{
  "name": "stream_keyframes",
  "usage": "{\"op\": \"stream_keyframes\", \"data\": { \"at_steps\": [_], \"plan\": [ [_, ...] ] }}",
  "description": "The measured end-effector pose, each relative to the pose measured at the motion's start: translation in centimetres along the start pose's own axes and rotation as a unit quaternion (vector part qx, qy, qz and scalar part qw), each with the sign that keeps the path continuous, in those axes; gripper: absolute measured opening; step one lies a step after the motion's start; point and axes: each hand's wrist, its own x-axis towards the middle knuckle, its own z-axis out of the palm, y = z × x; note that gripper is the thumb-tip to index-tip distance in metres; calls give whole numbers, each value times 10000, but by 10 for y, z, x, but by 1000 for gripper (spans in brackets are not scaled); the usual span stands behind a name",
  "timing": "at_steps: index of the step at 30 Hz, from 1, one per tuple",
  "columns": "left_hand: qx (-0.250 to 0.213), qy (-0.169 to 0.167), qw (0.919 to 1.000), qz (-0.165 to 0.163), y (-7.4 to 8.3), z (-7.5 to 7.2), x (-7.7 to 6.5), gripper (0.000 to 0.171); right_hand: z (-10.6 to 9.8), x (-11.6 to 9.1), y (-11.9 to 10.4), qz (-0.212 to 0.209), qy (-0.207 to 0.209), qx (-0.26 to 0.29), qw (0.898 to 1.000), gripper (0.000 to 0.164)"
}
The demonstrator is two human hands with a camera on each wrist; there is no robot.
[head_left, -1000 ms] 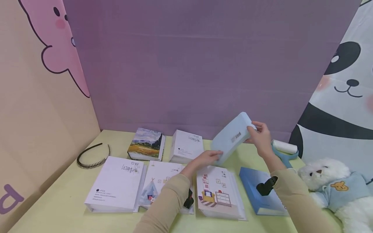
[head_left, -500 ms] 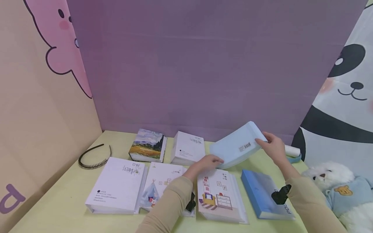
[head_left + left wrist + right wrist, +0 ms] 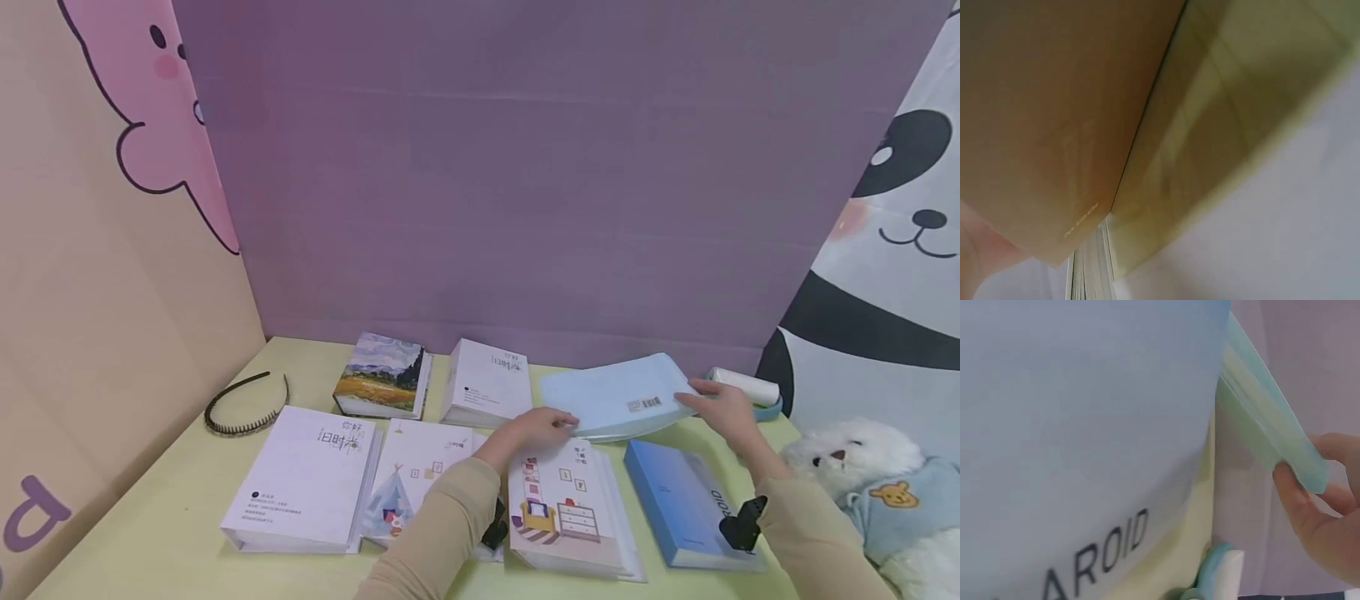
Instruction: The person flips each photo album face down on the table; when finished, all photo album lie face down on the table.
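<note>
Right hand pinching pale blue book at right end; long axis running left-right between hands; left hand touching near-left corner, whether pinching: cannot tell

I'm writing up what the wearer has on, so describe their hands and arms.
Both the left hand and the right hand are ungloved. The left sleeve and right sleeve are beige, long and fitted, with no visible print. A small black device shows beside each cuff, left and right. No cables are visible.
</note>
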Motion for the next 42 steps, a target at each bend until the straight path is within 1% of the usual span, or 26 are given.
{"op": "stream_keyframes", "data": {
  "at_steps": [2, 4, 6, 8, 9, 14, 15, 18, 22, 24, 28, 31, 33, 36, 39, 42],
  "plan": [
    [-26, -8, 10000, -24, -5, 3, 4, 36, 2, 3, 6, 96, -51, -24, 9999, 71],
    [-12, -22, 10000, -63, -7, 3, 5, 37, 5, 5, 12, 206, -127, 35, 9997, 71],
    [44, -6, 10000, -85, -9, 4, 6, 37, 8, 8, 16, 240, -208, 96, 9994, 69],
    [130, 24, 9998, -121, -9, 4, 5, 36, 9, 7, 19, 237, -293, 44, 9993, 67],
    [134, -11, 9997, -189, -6, 2, 2, 37, 9, 7, 21, 255, -334, -21, 9991, 66],
    [203, 9, 9995, -258, -5, 5, 1, 37, 7, 4, 27, 306, -482, -487, 9972, 63],
    [226, 17, 9994, -250, -5, 5, 1, 37, 7, 4, 28, 310, -547, -584, 9963, 63],
    [501, 122, 9985, -164, -6, 6, 3, 38, 8, 4, 30, 279, -733, -761, 9940, 64],
    [829, 257, 9962, 26, -6, 5, 6, 37, 11, 7, 30, 242, -1029, -969, 9897, 66],
    [787, 267, 9965, 44, -6, 5, 7, 37, 13, 9, 30, 249, -1144, -1155, 9864, 68],
    [524, 178, 9985, -51, -4, 4, 4, 38, 19, 12, 28, 53, -1171, -1659, 9791, 67],
    [347, 71, 9992, -187, -1, 3, 0, 38, 20, 11, 25, -134, -1065, -1856, 9768, 62],
    [303, -3, 9992, -248, 0, 3, -1, 38, 20, 10, 22, -182, -1024, -1941, 9755, 60],
    [308, -113, 9990, -292, 1, 2, -1, 38, 19, 9, 19, -222, -1018, -1998, 9743, 59],
    [438, -265, 9983, -286, 0, 3, 1, 40, 19, 8, 16, -136, -1100, -1944, 9746, 63],
    [572, -387, 9971, -326, -1, 5, 1, 43, 20, 7, 15, -171, -1150, -1941, 9741, 67]
  ]
}}
